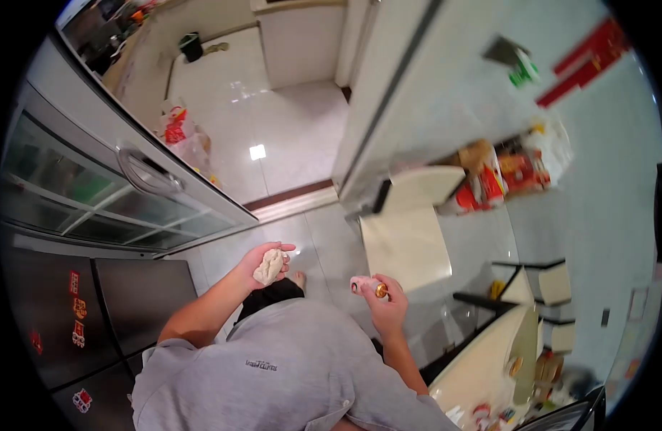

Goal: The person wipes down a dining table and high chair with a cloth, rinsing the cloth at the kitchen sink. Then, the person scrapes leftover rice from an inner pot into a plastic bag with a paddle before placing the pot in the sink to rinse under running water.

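My left hand [255, 260] is curled around a crumpled off-white lump [270, 266], which looks like a wadded cloth or paper. It is held out in front of my body, above the tiled floor. In my right hand [390, 307] is a small pink object with a round gold part [362, 284]; its exact kind is not clear. The fingers wrap its right side, and its dark-marked end points left towards the other hand. The two hands are apart, with floor visible between them.
A cream chair [406, 248] stands ahead on the right. Beside me on the left are a dark cabinet with stickers [147, 298] and a glass-paned door [94, 190]. A doorway with a brown threshold [295, 197] lies ahead. A cream table [478, 359] is at right.
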`<state>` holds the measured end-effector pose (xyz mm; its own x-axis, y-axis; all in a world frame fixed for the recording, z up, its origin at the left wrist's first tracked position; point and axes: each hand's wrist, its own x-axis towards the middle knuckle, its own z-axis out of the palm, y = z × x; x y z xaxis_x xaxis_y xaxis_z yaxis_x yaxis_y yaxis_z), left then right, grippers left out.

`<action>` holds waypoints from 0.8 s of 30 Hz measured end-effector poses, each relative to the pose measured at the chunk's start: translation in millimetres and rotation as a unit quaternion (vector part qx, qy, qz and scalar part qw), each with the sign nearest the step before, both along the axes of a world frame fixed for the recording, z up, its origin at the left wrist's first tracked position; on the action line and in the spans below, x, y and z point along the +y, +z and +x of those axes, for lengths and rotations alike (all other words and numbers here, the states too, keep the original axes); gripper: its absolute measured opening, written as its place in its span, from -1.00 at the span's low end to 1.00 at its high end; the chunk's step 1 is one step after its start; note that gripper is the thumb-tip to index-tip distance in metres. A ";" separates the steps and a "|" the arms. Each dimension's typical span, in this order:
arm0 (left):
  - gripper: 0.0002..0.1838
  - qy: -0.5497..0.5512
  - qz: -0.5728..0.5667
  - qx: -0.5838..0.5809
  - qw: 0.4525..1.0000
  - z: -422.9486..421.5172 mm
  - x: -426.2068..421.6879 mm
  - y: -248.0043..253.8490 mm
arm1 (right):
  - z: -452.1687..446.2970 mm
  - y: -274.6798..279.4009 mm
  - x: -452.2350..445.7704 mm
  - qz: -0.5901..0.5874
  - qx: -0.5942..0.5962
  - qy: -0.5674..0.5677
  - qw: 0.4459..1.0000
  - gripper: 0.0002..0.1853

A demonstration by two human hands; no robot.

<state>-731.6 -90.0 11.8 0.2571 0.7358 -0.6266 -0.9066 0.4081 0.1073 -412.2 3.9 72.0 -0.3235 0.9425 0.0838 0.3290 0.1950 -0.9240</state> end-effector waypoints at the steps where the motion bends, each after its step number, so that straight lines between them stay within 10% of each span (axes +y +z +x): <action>1: -0.65 0.022 -0.008 0.027 0.999 -24.8 9.5 10.9 | -26.1 3.0 16.0 -0.006 -0.006 0.008 1.000 -0.68; 16: -0.64 0.298 0.056 -0.011 0.953 -284.8 210.5 47.1 | -494.5 37.1 370.3 0.030 0.037 0.187 0.981 -0.58; 24: -0.67 0.629 0.053 -0.079 0.772 -401.3 190.5 58.3 | -786.7 50.6 449.9 -0.016 0.120 0.352 0.928 -0.62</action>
